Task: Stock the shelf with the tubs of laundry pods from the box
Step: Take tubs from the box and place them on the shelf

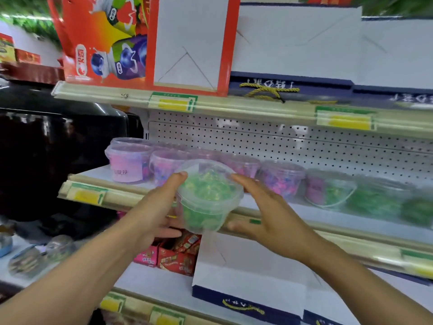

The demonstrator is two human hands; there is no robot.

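Note:
A clear tub of green laundry pods is held in the air, tilted, just in front of the middle shelf's front edge. My left hand grips it, thumb on the lid rim and fingers under the base. My right hand lies against the tub's right side with straight fingers, fingertips at the lid rim. On the shelf behind stands a row of tubs: pink and purple ones at the left and middle, green ones at the right, blurred.
A white pegboard back closes the shelf. Above sit a red drink carton and white gift boxes. The shelf below holds red snack boxes and navy-and-white gift boxes. A black bulky object stands left.

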